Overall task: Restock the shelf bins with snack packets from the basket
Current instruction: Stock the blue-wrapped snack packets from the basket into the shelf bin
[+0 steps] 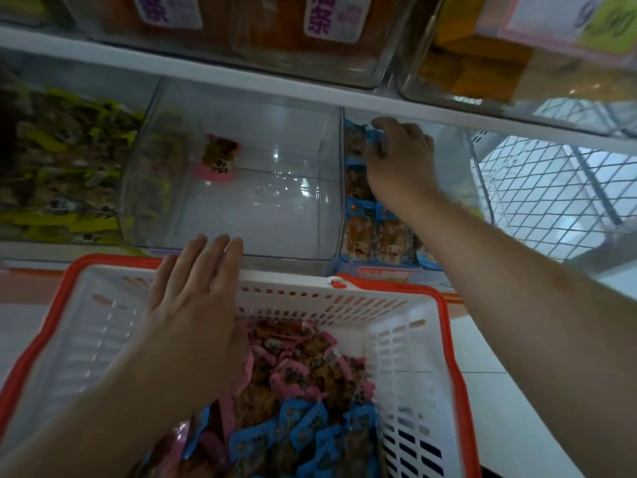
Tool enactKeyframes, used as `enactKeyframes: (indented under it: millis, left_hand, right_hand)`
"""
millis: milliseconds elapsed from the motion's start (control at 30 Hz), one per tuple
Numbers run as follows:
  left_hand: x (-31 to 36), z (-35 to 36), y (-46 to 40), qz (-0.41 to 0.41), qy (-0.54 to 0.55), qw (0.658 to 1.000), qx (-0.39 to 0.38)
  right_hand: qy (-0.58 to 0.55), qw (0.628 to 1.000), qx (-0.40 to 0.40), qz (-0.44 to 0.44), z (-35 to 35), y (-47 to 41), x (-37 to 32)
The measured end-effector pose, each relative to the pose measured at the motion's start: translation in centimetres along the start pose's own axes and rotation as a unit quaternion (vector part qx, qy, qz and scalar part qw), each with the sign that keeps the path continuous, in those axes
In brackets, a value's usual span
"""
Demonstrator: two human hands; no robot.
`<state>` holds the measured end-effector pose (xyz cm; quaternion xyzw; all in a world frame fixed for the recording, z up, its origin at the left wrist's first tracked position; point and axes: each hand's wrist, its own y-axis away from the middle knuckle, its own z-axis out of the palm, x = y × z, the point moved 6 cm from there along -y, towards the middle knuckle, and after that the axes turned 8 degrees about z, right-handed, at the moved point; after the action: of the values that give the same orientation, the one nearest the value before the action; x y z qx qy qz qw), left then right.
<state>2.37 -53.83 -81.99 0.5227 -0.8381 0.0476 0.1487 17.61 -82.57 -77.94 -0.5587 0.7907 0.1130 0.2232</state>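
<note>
Up in the right-hand clear plastic bin (406, 257), your right hand (401, 160) pinches a blue-edged snack packet (362, 141); settle it flat on that stack before letting go. Your left hand (196, 301) hovers flat-fingered, holding nothing, over the orange-rimmed white basket (406, 326); dip it next for pink packets (296, 367), since the middle clear bin (234, 188) looks nearly bare.

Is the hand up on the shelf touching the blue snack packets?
Touching. In the head view, the right hand reaches into the bin, its fingers curled around the blue packets with no gap showing.

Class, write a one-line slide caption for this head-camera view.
Right hand places blue packets in a shelf bin; open left hand hovers over the basket.
</note>
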Motion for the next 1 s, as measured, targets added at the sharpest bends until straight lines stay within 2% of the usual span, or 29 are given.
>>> enactKeyframes:
  millis: [133,200,267,333,400,500,600,667,767,833,1000]
  left_hand:
    - [-0.2,-3.2,0.6,-0.008,0.101,0.994,0.032]
    - [-1.0,-5.3,1.8,-0.024,0.109,0.991,0.075]
    - [-2.7,-6.6,3.5,-0.062,0.100,0.989,0.088]
    - [-5.0,-6.8,5.4,-0.114,0.087,0.987,0.074]
    - [-6.8,-6.0,7.8,-0.173,0.075,0.982,0.014]
    - [-8.5,-4.0,11.3,-0.251,0.062,0.961,-0.103]
    - [-8.7,-2.9,12.9,-0.262,0.061,0.949,-0.165]
    - [-8.7,-2.9,13.0,-0.269,0.095,0.945,-0.157]
    - [-8.7,-2.6,12.9,-0.277,0.124,0.941,-0.153]
    - [-8.8,-2.2,12.7,-0.280,0.138,0.931,-0.188]
    - [-9.6,-2.3,12.0,-0.282,0.178,0.898,-0.289]
  right_hand:
    - [-0.014,0.996,0.059,-0.059,-3.0,7.8,-0.8]
    - [-0.035,0.994,0.038,-0.099,-3.4,13.8,-2.1]
    - [-0.045,0.989,-0.054,-0.130,-2.1,19.6,-3.7]
    - [-0.026,0.971,-0.196,-0.136,0.9,24.7,-5.2]
    - [0.012,0.935,-0.316,-0.161,4.5,29.0,-6.6]
    - [0.047,0.893,-0.410,-0.180,9.3,33.9,-8.2]
    - [0.109,0.898,-0.364,-0.220,13.3,36.4,-10.9]
    - [0.145,0.914,-0.313,-0.213,15.4,36.6,-12.7]
    - [0.219,0.898,-0.345,-0.165,18.7,36.8,-13.3]
    - [0.225,0.892,-0.366,-0.141,20.1,37.0,-13.3]
    - [0.215,0.894,-0.360,-0.157,21.1,37.1,-13.2]
